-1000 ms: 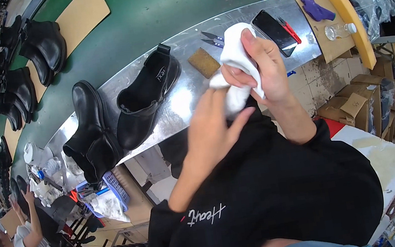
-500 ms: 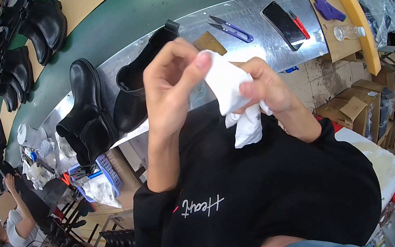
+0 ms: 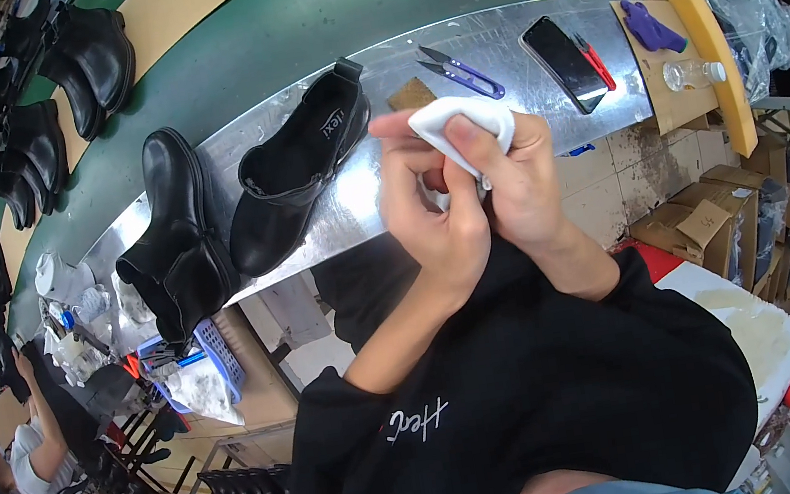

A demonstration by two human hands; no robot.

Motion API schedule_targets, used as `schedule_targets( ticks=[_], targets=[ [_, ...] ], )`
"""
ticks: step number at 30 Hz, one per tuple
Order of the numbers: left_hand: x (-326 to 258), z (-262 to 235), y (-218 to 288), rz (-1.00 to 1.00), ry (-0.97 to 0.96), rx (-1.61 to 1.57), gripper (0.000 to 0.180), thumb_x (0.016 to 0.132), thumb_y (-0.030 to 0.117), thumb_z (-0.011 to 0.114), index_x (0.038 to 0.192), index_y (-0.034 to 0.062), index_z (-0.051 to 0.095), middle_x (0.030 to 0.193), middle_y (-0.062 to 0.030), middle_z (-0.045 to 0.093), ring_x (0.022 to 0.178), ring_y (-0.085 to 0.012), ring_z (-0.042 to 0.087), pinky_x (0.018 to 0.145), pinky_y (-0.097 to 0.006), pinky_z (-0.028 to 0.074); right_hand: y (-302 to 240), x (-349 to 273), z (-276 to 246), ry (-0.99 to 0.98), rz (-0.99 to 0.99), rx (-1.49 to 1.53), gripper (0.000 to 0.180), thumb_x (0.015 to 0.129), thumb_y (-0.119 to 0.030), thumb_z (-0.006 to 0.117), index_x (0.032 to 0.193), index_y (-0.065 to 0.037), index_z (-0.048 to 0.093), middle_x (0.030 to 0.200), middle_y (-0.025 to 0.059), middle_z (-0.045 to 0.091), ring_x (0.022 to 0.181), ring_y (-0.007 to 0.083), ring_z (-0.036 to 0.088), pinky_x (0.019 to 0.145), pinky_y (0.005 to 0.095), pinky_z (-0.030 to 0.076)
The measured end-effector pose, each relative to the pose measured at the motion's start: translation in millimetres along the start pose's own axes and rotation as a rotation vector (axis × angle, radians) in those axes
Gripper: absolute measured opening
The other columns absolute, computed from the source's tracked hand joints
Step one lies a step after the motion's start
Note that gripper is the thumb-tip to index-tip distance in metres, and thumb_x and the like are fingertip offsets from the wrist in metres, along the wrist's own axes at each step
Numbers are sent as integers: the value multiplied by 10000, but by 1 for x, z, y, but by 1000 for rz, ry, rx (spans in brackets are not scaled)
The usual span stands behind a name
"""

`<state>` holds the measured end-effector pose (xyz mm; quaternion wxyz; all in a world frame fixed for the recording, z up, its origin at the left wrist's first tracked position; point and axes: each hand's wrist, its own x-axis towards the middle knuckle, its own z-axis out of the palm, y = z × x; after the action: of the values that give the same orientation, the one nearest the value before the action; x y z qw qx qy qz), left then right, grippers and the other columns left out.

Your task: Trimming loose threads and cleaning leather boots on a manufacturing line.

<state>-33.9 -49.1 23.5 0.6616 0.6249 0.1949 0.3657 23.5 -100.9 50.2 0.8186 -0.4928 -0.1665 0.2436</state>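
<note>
A white cloth is bunched between my two hands in front of my chest. My right hand is closed on it, the thumb pressing its folded top. My left hand is curled around the cloth's lower part, close against the right; a fingertip juts out leftward beside the cloth. Part of the cloth is hidden inside the fingers. Just left of my hands, a black ankle boot lies on the metal bench top, its opening facing up. Another black boot lies farther left.
Beyond my hands lie a brown pad, purple thread snips, a phone and a red-handled tool. A clear bottle lies near a yellow foam strip. More boots line the far left; a person is there.
My left hand has moved down and right, to meet my right hand. The cloth, which hung loose, is now gathered up between the fingers. The nearer boot is uncovered.
</note>
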Motion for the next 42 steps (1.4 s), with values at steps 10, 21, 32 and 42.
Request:
schedule_targets(
  ticks=[10, 21, 32, 42],
  targets=[
    [-15, -18, 4, 375, -410, 399, 120, 835, 46, 643, 934, -20, 663, 837, -149, 559, 719, -256, 535, 645, -338, 431, -34, 17, -75, 413, -169, 33, 217, 962, -187, 578, 864, -5, 645, 663, 9, 583, 492, 56, 482, 440, 208, 346],
    [7, -140, 14, 699, 11, 681, 242, 988, 162, 475, 889, -40, 563, 807, -138, 486, 612, -203, 479, 533, -292, 359, -153, -24, -371, 1111, -615, -1813, 201, 906, -123, 591, 907, 75, 628, 897, 220, 580, 790, 410, 606, 677, 447, 468],
    [30, -155, 7, 641, 209, 766, 276, 1029, 131, 415, 844, -28, 547, 847, -81, 487, 605, -104, 416, 498, -173, 316, -127, -25, -398, 1009, -520, -1964, 275, 871, -248, 670, 975, 5, 643, 967, 179, 578, 820, 373, 633, 671, 451, 512],
    [30, -154, 9, 573, 307, 785, 286, 1035, 153, 417, 836, -14, 537, 831, -59, 478, 616, -114, 411, 545, -173, 332, -98, -4, -403, 1246, -560, -1813, 271, 876, -241, 666, 1008, -35, 551, 814, 219, 627, 791, 408, 622, 645, 483, 467]
  ],
)
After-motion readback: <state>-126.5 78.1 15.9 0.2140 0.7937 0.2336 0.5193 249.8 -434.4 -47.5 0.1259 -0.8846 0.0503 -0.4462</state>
